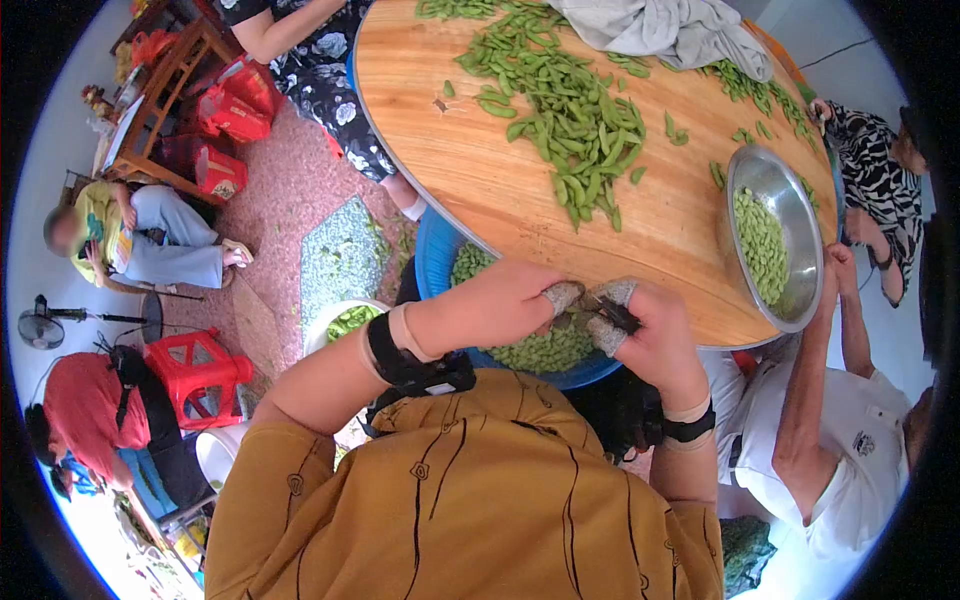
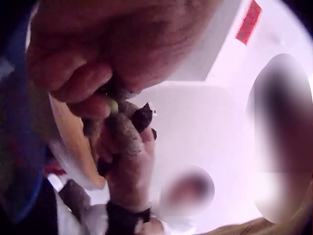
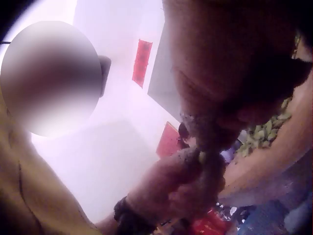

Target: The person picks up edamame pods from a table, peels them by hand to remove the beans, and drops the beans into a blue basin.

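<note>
Both hands meet over a blue basin (image 1: 432, 262) that holds shelled green beans (image 1: 540, 345). The left hand (image 1: 510, 300) and the right hand (image 1: 660, 335) have grey wrappings on some fingertips. Between their fingertips they pinch a small green bean pod (image 2: 113, 105), mostly hidden by the fingers; a bit of its green also shows in the right wrist view. A dark, pointed piece (image 2: 143, 117) sits at the right hand's fingers. Beyond the hands, a heap of green bean pods (image 1: 590, 125) lies on the round wooden table (image 1: 420, 110).
On the table's right edge stands a steel bowl (image 1: 800, 235) of shelled beans. A grey cloth (image 1: 670, 30) lies at the far side. Left of the basin is a white bucket (image 1: 325, 325) with green pieces inside. A red stool (image 1: 200, 370) stands farther left, and several people sit around.
</note>
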Available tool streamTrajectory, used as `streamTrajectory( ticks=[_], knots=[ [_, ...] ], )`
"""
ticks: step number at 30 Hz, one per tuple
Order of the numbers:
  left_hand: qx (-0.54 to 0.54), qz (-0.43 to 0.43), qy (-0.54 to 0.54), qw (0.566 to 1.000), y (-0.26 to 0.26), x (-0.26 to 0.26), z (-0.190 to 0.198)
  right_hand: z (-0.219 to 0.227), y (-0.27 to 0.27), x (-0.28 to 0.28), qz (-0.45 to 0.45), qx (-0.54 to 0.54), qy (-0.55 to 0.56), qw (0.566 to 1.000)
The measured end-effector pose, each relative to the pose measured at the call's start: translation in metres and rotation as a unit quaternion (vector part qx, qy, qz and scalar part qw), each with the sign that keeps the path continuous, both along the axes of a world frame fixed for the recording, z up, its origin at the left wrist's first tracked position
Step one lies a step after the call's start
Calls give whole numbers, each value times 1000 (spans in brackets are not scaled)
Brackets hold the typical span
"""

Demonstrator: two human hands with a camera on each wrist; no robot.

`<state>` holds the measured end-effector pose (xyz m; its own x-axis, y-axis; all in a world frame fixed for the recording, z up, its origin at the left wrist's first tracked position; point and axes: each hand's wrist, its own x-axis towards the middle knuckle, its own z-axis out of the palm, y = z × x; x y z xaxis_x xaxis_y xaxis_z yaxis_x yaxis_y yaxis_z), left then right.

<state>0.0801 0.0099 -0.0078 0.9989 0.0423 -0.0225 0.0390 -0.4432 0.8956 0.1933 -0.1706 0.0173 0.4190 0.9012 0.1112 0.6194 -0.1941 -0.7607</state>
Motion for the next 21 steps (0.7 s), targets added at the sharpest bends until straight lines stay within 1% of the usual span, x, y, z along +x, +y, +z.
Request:
streamTrajectory(
  ticks=[1,2,3,4,5,7,8,10,11,13,14,16,20,21],
  knots=[
    [-129,-37,125,983,0,-1,2,0,-1,0,7,12,-4,1000],
    [-128,-38,127,983,1,-4,4,-3,-2,-1,6,13,-1,1000],
    [-264,-22,186,946,3,-8,6,-7,-2,-4,-12,32,26,999],
    [-394,-4,240,887,4,-12,7,-11,-1,-7,-29,52,54,997],
    [-393,-3,243,887,5,-14,4,-15,1,-9,-30,53,57,997],
    [-495,22,226,839,5,-18,-3,-20,5,-14,-73,66,177,979],
    [-494,23,227,839,4,-20,-3,-20,5,-15,-73,67,178,979],
    [-438,64,149,884,3,-24,-3,-16,6,-18,-120,-16,299,946],
    [-437,66,149,885,2,-25,-3,-14,7,-20,-118,-16,300,946],
    [-391,95,97,910,-1,-25,-3,-9,6,-25,-80,-7,334,939],
    [-391,95,98,910,-2,-25,-3,-10,6,-27,-79,-7,335,939],
    [-320,117,108,934,-5,-23,-4,-13,5,-29,-40,-11,305,952],
    [-297,117,108,941,-11,-25,-7,-16,5,-30,-39,-17,328,944],
    [-295,113,95,944,-13,-26,-6,-17,4,-30,-51,-24,360,931]
  ],
)
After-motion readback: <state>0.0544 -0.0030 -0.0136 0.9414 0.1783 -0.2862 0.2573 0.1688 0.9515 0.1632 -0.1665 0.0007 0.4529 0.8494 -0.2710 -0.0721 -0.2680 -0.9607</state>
